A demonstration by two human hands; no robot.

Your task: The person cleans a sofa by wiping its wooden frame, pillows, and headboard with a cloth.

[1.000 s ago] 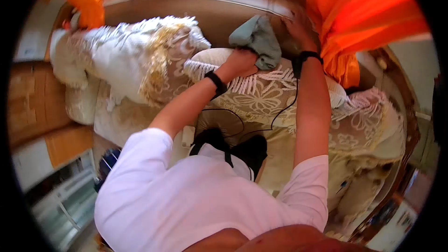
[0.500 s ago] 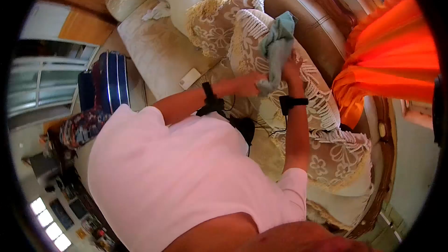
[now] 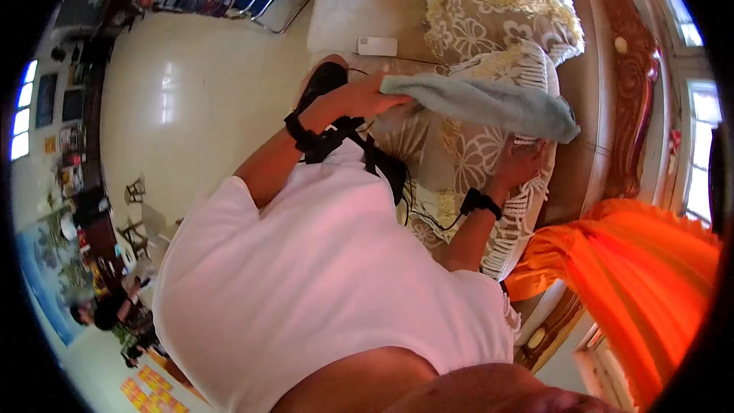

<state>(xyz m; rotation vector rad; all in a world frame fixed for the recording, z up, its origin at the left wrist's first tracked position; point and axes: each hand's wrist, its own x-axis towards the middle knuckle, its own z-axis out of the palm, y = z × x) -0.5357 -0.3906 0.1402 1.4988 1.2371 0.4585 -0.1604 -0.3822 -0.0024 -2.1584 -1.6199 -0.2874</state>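
Cloth (image 3: 489,103), grey-green, stretches from your left hand (image 3: 363,98) across the patterned cushion (image 3: 475,157) toward the sofa back (image 3: 589,92). Your left fingers are closed on its near end, probably because an end grip lets the length lie out in one strip. Your right hand (image 3: 518,167) is at the cushion's fringed edge, just beside the cloth's far end, perhaps to steady the cushion; whether those fingers pinch anything, you can't tell from here. The white phone (image 3: 377,46) lies on the seat, apart from both hands.
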